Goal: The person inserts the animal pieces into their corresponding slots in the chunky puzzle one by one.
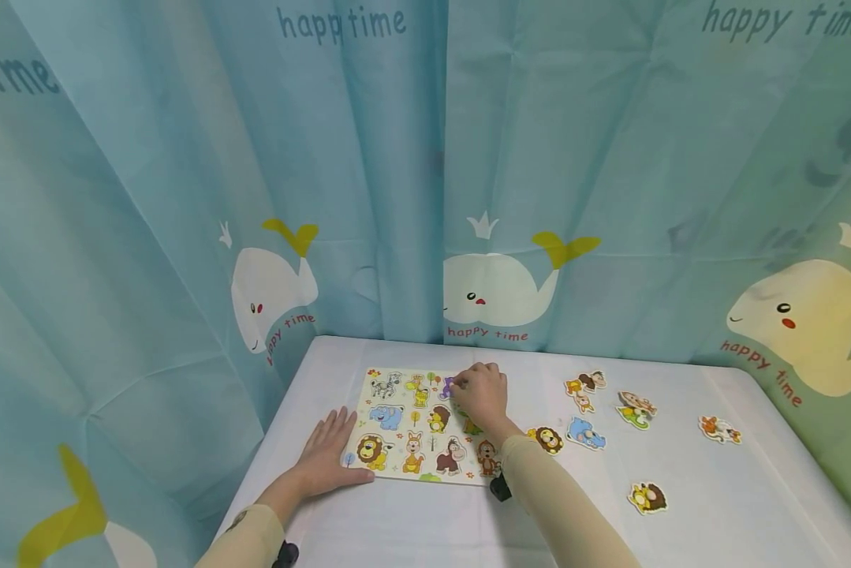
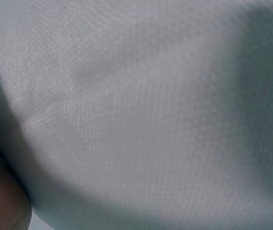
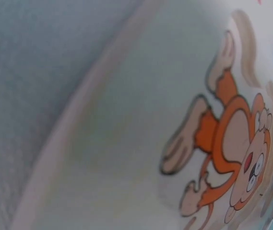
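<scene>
A wooden animal puzzle board [image 1: 397, 430] lies on the table, with printed animal pictures and shallow outlines. My left hand [image 1: 329, 450] rests at its left edge, fingers spread and the thumb along the lower left corner. Over the board's upper right part, my right hand [image 1: 483, 394] has curled fingers and pinches a purple animal puzzle piece [image 1: 447, 387], mostly hidden by the fingertips. The right wrist view shows the board's monkey picture [image 3: 232, 139] close up. In the left wrist view, pale cloth fills most of the picture, with a bit of my hand [image 2: 4, 191] at lower left.
Right of the board lie loose knobbed pieces: a lion [image 1: 546, 440], an elephant [image 1: 585, 433], a hedgehog [image 1: 648, 498], and several overlapping ones, including a kangaroo [image 1: 580, 394] and a green animal [image 1: 634, 417]. The white table [image 1: 411, 528] meets a blue whale-print curtain [image 1: 397, 276] behind.
</scene>
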Motion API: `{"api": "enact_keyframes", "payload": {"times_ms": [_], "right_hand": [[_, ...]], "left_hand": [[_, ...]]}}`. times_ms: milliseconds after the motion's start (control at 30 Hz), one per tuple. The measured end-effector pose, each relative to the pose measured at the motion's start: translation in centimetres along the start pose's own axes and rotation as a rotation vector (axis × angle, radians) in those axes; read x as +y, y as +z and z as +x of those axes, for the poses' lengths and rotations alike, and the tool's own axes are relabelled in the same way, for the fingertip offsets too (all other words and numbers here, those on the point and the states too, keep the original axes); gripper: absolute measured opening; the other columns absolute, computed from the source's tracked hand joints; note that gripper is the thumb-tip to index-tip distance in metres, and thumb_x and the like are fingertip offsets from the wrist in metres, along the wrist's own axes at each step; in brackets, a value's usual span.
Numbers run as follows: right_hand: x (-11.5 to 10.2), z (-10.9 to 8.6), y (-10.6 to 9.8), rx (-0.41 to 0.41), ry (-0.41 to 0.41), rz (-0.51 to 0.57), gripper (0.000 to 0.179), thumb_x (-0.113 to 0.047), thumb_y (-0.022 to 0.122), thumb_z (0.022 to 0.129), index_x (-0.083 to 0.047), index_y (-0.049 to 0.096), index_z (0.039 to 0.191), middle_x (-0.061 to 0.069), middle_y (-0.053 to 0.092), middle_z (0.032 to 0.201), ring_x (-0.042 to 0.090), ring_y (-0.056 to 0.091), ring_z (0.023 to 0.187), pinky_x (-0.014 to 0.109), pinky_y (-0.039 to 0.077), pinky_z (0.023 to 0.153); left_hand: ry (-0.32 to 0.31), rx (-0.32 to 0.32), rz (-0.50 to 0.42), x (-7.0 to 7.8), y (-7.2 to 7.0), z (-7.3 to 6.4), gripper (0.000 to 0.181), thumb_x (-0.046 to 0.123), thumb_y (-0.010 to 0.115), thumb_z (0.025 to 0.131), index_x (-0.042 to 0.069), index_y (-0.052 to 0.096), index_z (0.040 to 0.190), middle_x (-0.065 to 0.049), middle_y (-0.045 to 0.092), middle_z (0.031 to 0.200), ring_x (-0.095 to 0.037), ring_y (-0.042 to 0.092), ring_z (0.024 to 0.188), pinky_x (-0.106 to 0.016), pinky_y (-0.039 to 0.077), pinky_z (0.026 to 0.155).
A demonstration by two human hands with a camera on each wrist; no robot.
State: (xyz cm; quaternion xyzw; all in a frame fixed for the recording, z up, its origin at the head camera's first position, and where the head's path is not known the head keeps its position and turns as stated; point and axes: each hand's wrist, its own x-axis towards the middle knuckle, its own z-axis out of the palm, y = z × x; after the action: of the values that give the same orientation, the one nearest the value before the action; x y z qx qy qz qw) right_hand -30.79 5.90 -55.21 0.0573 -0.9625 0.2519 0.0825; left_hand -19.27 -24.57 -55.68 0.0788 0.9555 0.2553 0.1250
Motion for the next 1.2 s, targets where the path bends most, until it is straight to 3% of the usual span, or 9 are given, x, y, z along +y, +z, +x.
{"api": "enact_keyframes", "payload": {"times_ms": [1200], "right_hand": [[0.08,-0.10,0.33,-0.001,0.021,-0.027,0.016,-0.033,0.079,0.092,-0.017,0.082,0.093,0.001,0.065,0.098,0.027,0.049,0.107,0.046,0.043,0.091]], "left_hand": [[0.012,0.010,0.003,0.17,-0.23,-0.09,0.126,0.067,0.078,0.075,0.000,0.019,0.162,-0.022,0.011,0.169,-0.042,0.002,0.156,-0.057,0.003,0.125]]}}
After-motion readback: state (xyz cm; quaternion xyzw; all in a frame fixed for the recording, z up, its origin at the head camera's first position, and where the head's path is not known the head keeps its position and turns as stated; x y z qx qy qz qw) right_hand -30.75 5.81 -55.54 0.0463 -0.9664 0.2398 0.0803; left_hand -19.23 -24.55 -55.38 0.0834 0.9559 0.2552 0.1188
